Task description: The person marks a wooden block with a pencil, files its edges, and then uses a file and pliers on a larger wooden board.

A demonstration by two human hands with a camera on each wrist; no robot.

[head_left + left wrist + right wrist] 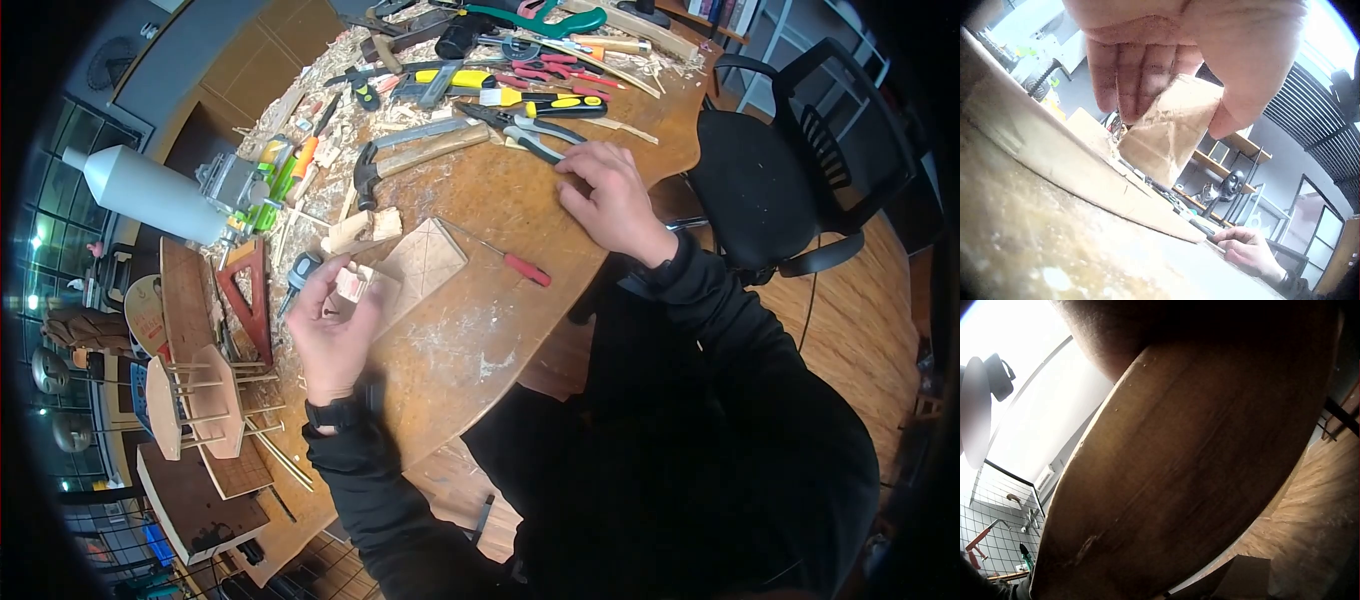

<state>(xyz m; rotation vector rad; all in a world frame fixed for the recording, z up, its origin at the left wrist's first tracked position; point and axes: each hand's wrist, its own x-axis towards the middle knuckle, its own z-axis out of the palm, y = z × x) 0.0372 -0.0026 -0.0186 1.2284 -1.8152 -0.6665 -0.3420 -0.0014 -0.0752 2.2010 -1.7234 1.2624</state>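
My left hand (335, 340) pinches a small, rough-cut wood block (352, 284) between thumb and fingers, just over the near corner of a flat wooden board (428, 258) with pencil lines. In the left wrist view the block (1172, 128) shows a pale, uneven face, with the thumb on one side and the fingers on the other. My right hand (612, 200) rests at the table's edge with relaxed fingers, right by the handles of some pliers (535, 143). A screwdriver (527, 269) with a red handle lies between the hands, its shaft reaching the board.
A hammer (430, 150), a tape measure (303, 268) and wood scraps (365, 228) lie beyond the board. Shavings and several tools cover the far table (440, 345). A red triangle square (245, 295) and a wooden model (205, 405) stand left; a black chair (750, 190) is right.
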